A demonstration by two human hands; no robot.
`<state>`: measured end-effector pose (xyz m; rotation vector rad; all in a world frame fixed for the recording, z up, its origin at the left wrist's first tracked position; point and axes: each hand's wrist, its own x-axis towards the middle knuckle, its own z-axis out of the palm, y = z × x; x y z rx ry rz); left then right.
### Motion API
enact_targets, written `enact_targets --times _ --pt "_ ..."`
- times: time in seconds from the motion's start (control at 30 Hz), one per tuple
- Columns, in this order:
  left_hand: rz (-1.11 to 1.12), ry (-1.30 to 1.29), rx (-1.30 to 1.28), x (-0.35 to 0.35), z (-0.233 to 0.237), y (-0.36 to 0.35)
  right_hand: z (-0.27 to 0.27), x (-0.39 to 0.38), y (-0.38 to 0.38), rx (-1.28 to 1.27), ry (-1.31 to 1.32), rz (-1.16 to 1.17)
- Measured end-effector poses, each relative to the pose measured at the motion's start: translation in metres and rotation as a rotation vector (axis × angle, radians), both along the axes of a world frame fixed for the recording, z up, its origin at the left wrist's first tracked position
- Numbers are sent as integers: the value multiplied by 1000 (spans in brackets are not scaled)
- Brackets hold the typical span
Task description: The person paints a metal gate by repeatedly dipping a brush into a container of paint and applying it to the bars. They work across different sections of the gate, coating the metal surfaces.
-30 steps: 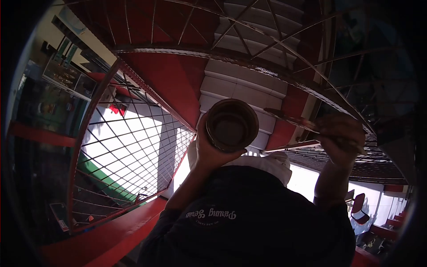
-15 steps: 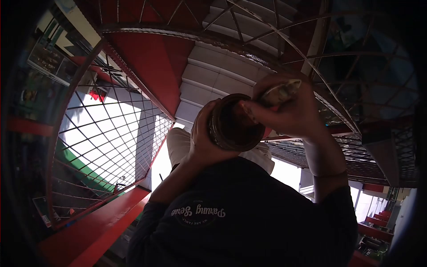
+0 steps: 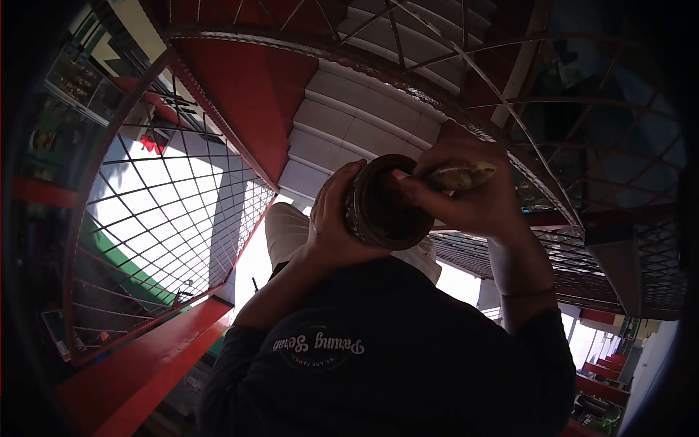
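Observation:
A dark brown round pot (image 3: 355, 211) with a ridged or patterned outside wall is held above my lap, its mouth turned toward the camera. My left hand (image 3: 331, 229) wraps around the pot's left side, fingers along the wall. At the pot's right rim, my right hand (image 3: 477, 207) is closed on a pale yellow-green object with a pointed end (image 3: 470, 175), whose kind I cannot make out. The right thumb reaches over the rim into the mouth. Shadow hides the inside of the pot.
Beyond the pot, grey tiled steps (image 3: 349, 120) rise between red walls (image 3: 240, 87). A curved metal lattice railing (image 3: 156, 189) stands on the left, beside a red beam (image 3: 145, 371). More metal mesh (image 3: 575, 266) lies to the right.
The pointed object in my right hand lies flatter, and that hand has shifted slightly. My left hand keeps its grip on the pot. The whole view has moved a little.

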<state>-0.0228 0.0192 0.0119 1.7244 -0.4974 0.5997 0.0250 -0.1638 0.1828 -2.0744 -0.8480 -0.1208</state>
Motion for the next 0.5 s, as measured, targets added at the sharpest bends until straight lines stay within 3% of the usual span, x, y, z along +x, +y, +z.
enact_targets --times 0.3,0.5 --pt "22 61 86 -4 7 5 1 -5 -8 85 75 7" --pt "66 72 81 -7 12 8 10 -5 -42 37 -126 238"
